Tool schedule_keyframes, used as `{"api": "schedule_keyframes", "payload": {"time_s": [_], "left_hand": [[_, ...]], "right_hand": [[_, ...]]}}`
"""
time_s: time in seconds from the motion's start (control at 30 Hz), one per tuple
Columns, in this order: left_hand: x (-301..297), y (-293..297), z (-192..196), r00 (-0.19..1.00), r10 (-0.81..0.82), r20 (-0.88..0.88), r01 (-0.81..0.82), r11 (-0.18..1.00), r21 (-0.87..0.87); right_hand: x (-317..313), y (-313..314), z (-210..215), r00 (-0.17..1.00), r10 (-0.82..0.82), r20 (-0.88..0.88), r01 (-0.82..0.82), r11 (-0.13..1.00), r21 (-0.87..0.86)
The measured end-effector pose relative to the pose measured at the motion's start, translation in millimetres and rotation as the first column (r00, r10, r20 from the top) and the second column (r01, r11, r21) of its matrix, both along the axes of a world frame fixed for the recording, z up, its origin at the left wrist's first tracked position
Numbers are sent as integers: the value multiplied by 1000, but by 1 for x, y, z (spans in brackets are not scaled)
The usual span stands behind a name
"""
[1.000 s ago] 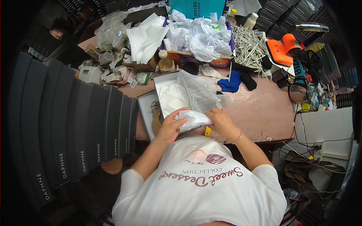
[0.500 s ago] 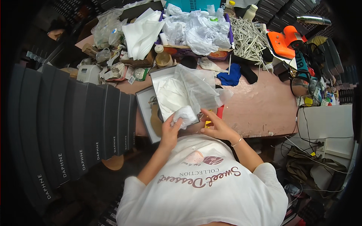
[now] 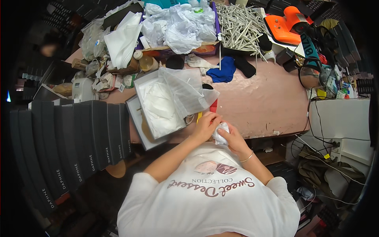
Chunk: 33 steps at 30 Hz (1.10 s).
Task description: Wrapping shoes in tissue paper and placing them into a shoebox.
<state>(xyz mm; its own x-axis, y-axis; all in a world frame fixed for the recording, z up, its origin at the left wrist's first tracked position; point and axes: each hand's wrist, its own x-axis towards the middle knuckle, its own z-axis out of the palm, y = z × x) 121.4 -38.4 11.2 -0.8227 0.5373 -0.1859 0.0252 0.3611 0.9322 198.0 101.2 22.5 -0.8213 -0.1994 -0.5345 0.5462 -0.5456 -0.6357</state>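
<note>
A crumpled white wad (image 3: 221, 133), thin paper or plastic, sits in my right hand (image 3: 235, 139), whose thumb and fingers close round it. My left hand (image 3: 206, 127) meets it from the left, its bent fingers pressed together at the wad's upper edge. Whatever those fingers pinch is hidden. Left of my hands is an open grey box (image 3: 139, 85) with white tissue paper (image 3: 158, 104) inside. A translucent white sheet (image 3: 187, 89) drapes over its right side. Under it lies another grey box part (image 3: 134, 118) holding a tan, sole-shaped item (image 3: 147, 125).
Dark shoe boxes (image 3: 79, 146) stand in a row at left. At the back are a carton of white plastic bags (image 3: 177, 29), a heap of pale sticks (image 3: 241, 29) and an orange device (image 3: 282, 29). A blue cloth (image 3: 223, 70) lies on the pink table (image 3: 264, 102).
The white wad has passed from my left hand to my right, which has closed on it. Both hands have come together, farther right of the box. The view has shifted.
</note>
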Motion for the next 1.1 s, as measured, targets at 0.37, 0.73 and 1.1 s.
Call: {"api": "schedule_keyframes", "payload": {"time_s": [0.37,0.73,1.1], "left_hand": [[-101,-103,-5,792,607,70,-611,786,92],[-82,-168,-38,883,468,-19,-466,881,81],[-69,-148,81,592,23,-805,-186,976,-109]], "right_hand": [[-51,-24,-32,799,557,-227,-354,741,571],[-117,-68,-76,682,693,-234,-253,524,813],[-113,-53,136,934,241,-263,-268,961,-68]]}}
